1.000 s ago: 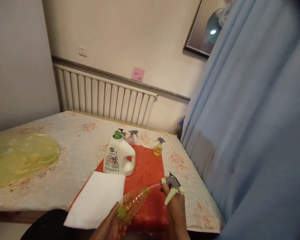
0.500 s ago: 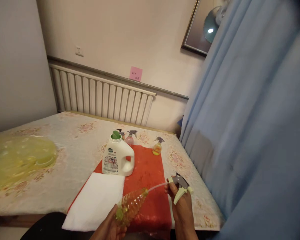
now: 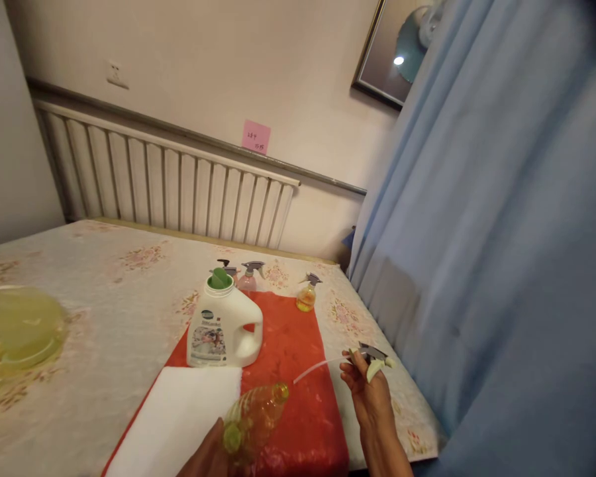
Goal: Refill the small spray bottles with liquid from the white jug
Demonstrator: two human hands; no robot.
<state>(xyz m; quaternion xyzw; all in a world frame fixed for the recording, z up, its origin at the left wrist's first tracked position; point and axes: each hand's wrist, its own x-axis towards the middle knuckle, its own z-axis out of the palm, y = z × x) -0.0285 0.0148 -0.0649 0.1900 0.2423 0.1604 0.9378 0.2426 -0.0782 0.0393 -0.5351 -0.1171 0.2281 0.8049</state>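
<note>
Ribbed, see-through yellow plastic bottle (image 3: 261,414) in our left hand (image 3: 211,450), we grip it around its lower body, tilted so that its uncapped mouth leans toward our right hand (image 3: 375,401). Between thumb and fingers of that right hand we pinch a grey and pale-green plastic trigger spray head (image 3: 376,353). Its thin whitish tube (image 3: 318,367) reaches back toward our left hand, the tip near the bottle's mouth (a small gap shows between the two). Beyond the left hand we see a glossy red cloth (image 3: 288,344), with a flat white cloth (image 3: 179,414) just left of that hand. Farther ahead of it stands a white plastic jug with a side handle (image 3: 218,334). Well ahead of our right hand, we see a small clear spray bottle with yellow liquid (image 3: 306,299); to that hand's right hangs a pleated blue fabric curtain (image 3: 487,252).
</note>
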